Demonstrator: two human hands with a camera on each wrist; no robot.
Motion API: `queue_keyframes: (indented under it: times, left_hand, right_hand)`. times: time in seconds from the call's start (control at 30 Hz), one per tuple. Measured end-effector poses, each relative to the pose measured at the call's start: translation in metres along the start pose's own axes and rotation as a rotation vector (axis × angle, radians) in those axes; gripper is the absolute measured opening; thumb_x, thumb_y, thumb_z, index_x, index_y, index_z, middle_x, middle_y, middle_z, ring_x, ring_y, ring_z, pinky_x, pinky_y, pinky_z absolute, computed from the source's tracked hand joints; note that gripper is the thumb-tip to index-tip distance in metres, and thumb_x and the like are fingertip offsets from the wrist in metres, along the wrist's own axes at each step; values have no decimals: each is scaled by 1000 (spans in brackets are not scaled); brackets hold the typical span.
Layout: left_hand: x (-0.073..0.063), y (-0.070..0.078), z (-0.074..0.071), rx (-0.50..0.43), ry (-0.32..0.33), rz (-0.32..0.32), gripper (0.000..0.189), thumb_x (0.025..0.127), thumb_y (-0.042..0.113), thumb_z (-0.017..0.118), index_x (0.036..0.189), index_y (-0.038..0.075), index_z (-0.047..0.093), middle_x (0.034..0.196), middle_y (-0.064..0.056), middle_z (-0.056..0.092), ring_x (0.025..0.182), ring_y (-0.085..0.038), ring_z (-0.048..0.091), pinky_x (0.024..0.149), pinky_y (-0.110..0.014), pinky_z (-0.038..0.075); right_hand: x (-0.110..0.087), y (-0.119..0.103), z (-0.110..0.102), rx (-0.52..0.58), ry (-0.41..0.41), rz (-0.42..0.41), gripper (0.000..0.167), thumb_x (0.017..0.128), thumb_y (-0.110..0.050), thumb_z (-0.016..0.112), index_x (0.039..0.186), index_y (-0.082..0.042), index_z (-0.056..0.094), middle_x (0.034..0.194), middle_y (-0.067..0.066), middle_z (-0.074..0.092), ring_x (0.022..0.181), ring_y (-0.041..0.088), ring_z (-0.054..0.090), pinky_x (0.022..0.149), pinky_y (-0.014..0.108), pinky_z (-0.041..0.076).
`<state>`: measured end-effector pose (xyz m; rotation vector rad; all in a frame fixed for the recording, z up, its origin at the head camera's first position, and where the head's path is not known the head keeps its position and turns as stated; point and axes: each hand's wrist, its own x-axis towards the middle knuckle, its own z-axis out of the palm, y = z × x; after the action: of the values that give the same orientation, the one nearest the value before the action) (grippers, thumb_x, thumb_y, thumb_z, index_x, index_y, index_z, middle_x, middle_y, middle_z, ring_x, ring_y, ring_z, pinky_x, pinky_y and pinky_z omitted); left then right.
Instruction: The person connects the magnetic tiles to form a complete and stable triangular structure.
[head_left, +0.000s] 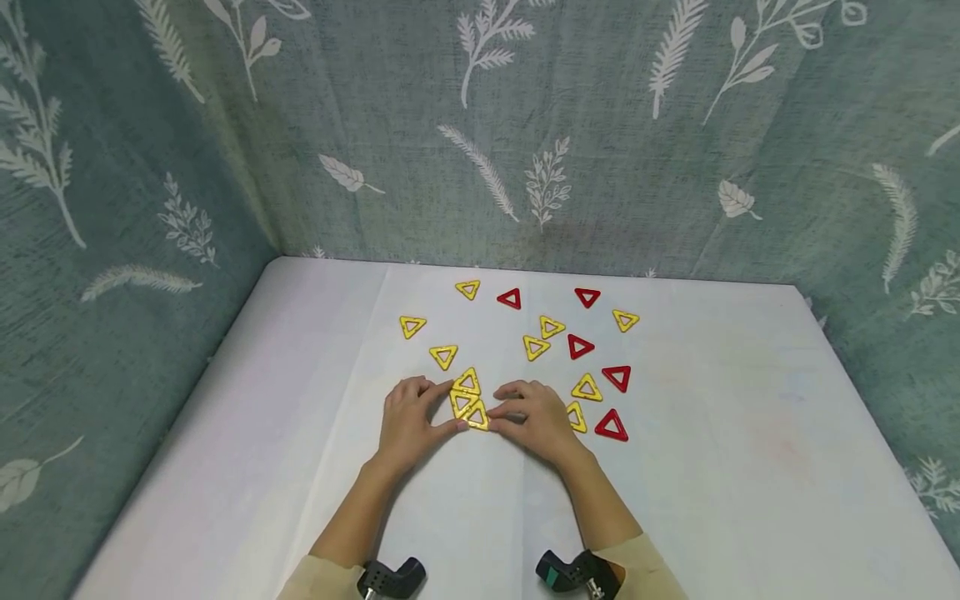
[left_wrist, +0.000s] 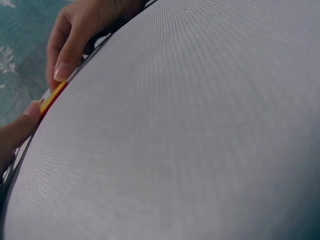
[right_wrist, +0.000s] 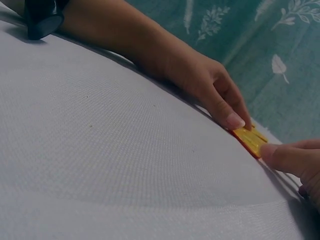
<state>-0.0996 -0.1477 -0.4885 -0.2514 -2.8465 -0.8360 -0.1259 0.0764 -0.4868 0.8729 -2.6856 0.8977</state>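
Three yellow triangular tiles with open middles lie joined edge to edge on the white table: an upper tile (head_left: pixel 468 381), a middle tile (head_left: pixel 462 404) and a lower tile (head_left: pixel 477 416). My left hand (head_left: pixel 408 421) brackets their left side, index finger at the upper tile and thumb at the lower tile's bottom corner. From the right, my right hand (head_left: pixel 542 419) pinches the lower tile's right corner with thumb and index finger. Seen low in the right wrist view, the yellow tiles (right_wrist: pixel 250 140) sit between both thumbs, with a reddish bottom edge.
Loose yellow triangles (head_left: pixel 443 357) and red triangles (head_left: pixel 617 377) lie scattered behind the hands and to the right. One yellow triangle (head_left: pixel 577 417) is partly hidden by my right hand. A green leaf-patterned cloth (head_left: pixel 420 133) hangs behind the table (head_left: pixel 750 417).
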Motion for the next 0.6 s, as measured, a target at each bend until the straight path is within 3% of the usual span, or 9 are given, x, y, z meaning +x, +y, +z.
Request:
queue_keyframes:
  times: [0.17, 0.3, 0.43, 0.6]
  left_hand:
    - [-1, 0, -1, -10, -19, 34, 65, 71, 49, 77, 126, 19, 62, 111, -5, 51, 122, -28, 39, 107, -51, 20]
    - [0, 0, -2, -2, -20, 75, 65, 71, 49, 76, 126, 20, 62, 108, -4, 50, 121, -28, 39, 106, -52, 21]
    - [0, -1, -3, 5, -27, 102, 65, 71, 50, 76, 127, 21, 62, 108, -4, 50, 120, -28, 40, 105, -52, 22]
    - [-1, -3, -4, -2, -16, 121, 60, 72, 46, 76, 124, 20, 64, 108, -5, 52, 122, -30, 40, 104, -54, 24]
  right_hand:
    - [1, 0, 0, 36, 0, 30, 17, 75, -32, 79, 89, -23, 76, 104, -9, 65, 91, 11, 57, 79, 32, 45]
    - [2, -1, 0, 44, -5, 69, 26, 77, -31, 77, 101, -21, 73, 110, -4, 65, 98, 16, 59, 83, 36, 46]
    - [4, -2, 1, -9, -38, 82, 34, 84, -29, 71, 118, -23, 67, 123, 0, 60, 113, 21, 57, 89, 42, 46]
    - [9, -4, 3, -114, -91, 34, 34, 91, -29, 62, 125, -27, 63, 132, 2, 55, 120, 22, 53, 91, 43, 45]
